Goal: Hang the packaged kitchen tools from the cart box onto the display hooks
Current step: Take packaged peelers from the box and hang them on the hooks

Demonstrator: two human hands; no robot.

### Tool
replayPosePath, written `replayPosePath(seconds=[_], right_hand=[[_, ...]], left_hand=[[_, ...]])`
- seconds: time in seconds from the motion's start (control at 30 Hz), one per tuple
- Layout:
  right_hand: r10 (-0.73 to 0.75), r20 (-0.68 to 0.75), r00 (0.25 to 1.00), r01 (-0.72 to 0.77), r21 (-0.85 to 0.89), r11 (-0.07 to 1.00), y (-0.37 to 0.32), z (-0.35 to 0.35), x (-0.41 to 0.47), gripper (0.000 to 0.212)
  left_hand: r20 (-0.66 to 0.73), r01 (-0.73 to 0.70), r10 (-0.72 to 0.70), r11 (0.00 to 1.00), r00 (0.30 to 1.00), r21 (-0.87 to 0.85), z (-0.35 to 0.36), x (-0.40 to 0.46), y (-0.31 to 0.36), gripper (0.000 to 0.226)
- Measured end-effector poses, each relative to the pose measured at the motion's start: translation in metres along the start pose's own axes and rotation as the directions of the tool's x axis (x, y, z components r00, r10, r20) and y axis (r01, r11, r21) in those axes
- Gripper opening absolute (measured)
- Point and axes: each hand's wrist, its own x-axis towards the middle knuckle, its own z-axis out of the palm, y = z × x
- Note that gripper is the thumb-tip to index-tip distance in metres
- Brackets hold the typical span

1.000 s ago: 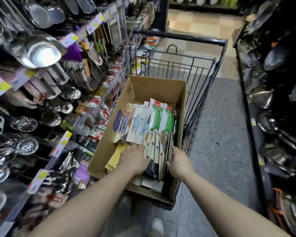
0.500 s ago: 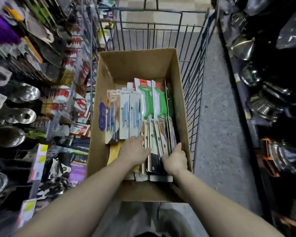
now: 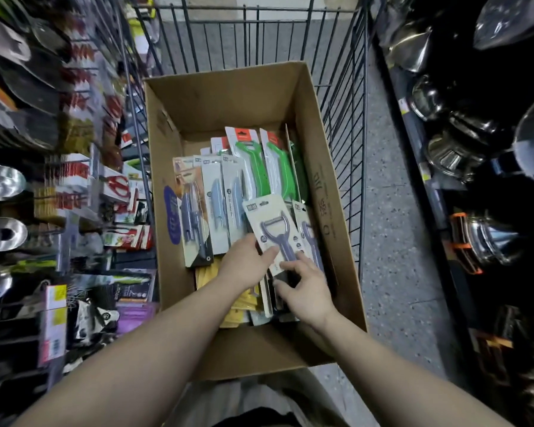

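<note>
My left hand (image 3: 244, 261) pinches the lower left edge of a white card-backed blister pack holding a blue-grey Y-shaped peeler (image 3: 273, 231), thumb on its face, while my right hand (image 3: 304, 286), fingers loosely bent, touches the pack's bottom end without closing round it. The pack is tilted up out of the brown cardboard box (image 3: 327, 167) in the black wire cart (image 3: 356, 87), its long axis running away from me — hanging hole at the far end. The display hooks (image 3: 80, 167) lie off to my left, so the left hand is nearer for the swing across, I judge.
</note>
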Motion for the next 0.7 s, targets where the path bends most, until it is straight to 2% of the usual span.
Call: replayPosePath(seconds=[0.07, 0.17, 0.23, 0.3, 0.33, 0.4, 0.47, 0.53, 0.63, 0.7], right_hand=[[-0.045, -0.003, 0.999, 0.045, 0.041, 0.998, -0.005, 0.006, -0.003, 0.038], [-0.024, -0.036, 0.999, 0.031, 0.213, 0.977, -0.012, 0.002, -0.002, 0.029], [0.038, -0.197, 0.98, 0.001, 0.192, 0.981, -0.012, -0.007, 0.007, 0.03], [0.102, -0.331, 0.938, -0.082, 0.073, 0.994, -0.008, -0.015, 0.019, 0.043], [0.146, -0.323, 0.935, -0.138, 0.046, 0.989, -0.006, -0.017, 0.024, 0.052], [0.243, -0.218, 0.945, -0.24, 0.042, 0.97, -0.004, -0.014, 0.033, 0.066], [0.33, -0.177, 0.927, -0.332, 0.018, 0.943, -0.005, -0.011, 0.038, 0.072], [0.381, -0.185, 0.906, -0.391, -0.023, 0.92, -0.007, -0.012, 0.042, 0.074], [0.399, -0.129, 0.908, -0.407, -0.041, 0.913, -0.01, -0.016, 0.044, 0.075], [0.388, -0.104, 0.916, -0.395, -0.045, 0.918, -0.012, -0.018, 0.04, 0.075]], left_hand=[[-0.009, 0.088, -0.091, 0.981, 0.996, -0.174, 0.0, 0.001, -0.002, 0.054], [-0.026, 0.191, -0.212, 0.92, 0.977, -0.341, 0.001, 0.003, -0.007, 0.067], [0.002, 0.242, -0.264, 0.878, 0.964, -0.413, 0.002, 0.005, -0.01, 0.074], [0.027, 0.247, -0.264, 0.857, 0.964, -0.452, 0.003, 0.008, -0.014, 0.081], [0.026, 0.241, -0.259, 0.852, 0.966, -0.466, 0.003, 0.007, -0.014, 0.082], [0.031, 0.234, -0.251, 0.842, 0.968, -0.486, 0.001, 0.005, -0.015, 0.083], [0.032, 0.227, -0.244, 0.838, 0.969, -0.496, 0.0, 0.003, -0.018, 0.082], [0.031, 0.24, -0.262, 0.823, 0.965, -0.515, -0.001, 0.0, -0.021, 0.069], [0.037, 0.255, -0.281, 0.799, 0.959, -0.545, -0.005, 0.0, -0.026, 0.043], [0.035, 0.251, -0.282, 0.782, 0.959, -0.57, -0.007, 0.0, -0.028, 0.045]])
